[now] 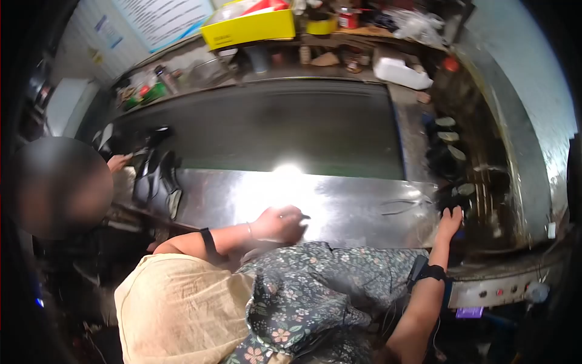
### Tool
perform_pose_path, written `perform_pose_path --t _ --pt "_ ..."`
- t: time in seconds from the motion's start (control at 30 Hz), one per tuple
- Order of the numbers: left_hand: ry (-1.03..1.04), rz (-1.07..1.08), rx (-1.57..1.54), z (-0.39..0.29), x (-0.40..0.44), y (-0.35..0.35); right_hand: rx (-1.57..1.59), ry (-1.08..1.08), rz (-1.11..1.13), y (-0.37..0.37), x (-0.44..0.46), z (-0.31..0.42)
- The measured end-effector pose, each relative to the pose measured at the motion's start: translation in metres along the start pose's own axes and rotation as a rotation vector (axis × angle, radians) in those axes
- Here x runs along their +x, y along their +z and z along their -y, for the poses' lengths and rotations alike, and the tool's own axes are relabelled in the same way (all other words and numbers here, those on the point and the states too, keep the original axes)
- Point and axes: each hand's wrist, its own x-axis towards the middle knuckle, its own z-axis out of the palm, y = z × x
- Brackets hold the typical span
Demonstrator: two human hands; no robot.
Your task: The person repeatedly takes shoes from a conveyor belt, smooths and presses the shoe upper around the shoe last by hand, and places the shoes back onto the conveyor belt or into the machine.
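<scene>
Black, a shoe (450, 199) at right of frame is seemingly touched by the right hand (450, 222), fingers bent; whether gripped cannot be told. Probably light, semi-stiff, it is best grasped around the heel. Near centre, the left hand (280, 224) is curled, contents unclear.

The only view, wide and curved, looks forward and down from the person's head: apron (327, 276) close at bottom centre, metal table (357, 221) mid-frame, yellow box (250, 31) farther off at the top.
</scene>
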Motion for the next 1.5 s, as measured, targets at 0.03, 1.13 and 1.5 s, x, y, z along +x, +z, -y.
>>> perform_pose_path --t 0.03,1.13,1.5 --pt "0.015 -0.102 0.201 -0.008 -0.015 -0.027 -0.030 -0.010 0.138 0.013 -0.011 0.010" --pt "-0.044 -0.281 0.241 0.095 -0.073 -0.209 -0.104 -0.187 0.251 -0.088 -0.355 0.096" --pt "0.512 0.655 0.085 -0.099 -0.088 0.067 0.380 -0.409 0.062 -0.076 -0.277 0.274"
